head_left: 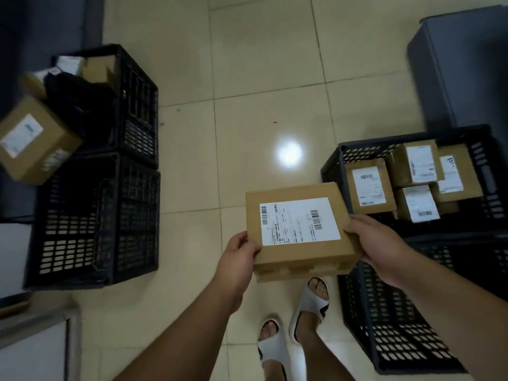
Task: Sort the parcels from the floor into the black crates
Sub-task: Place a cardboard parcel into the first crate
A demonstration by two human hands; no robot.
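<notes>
A: Both hands on one flat parcel, label up, held at about waist height over the tiled floor. Left hand pinches the near-left corner, thumb on top; right hand grips the near-right edge, fingers curled under.

B: Where's it sit vs. the crates?

A: Between them, closer to the right side. Its far-right corner overlaps the far-right crate, which already holds approx. five labelled boxes. The near-right crate shows nothing inside, though its top is partly hidden by the right arm.

B: And left?

A: Two more black crates. The far-left crate is stuffed w/ boxes and a dark bag; one box is tilted over the rim, looks ready to slide. The near-left crate looks bare as far as I can see.

B: Progress?

A: Well along, I'd judge. No loose parcels on the visible floor, so this may be among the last. Can't tell what lies outside the shot. Left to do: read the label, pick the crate, set it in.
</notes>
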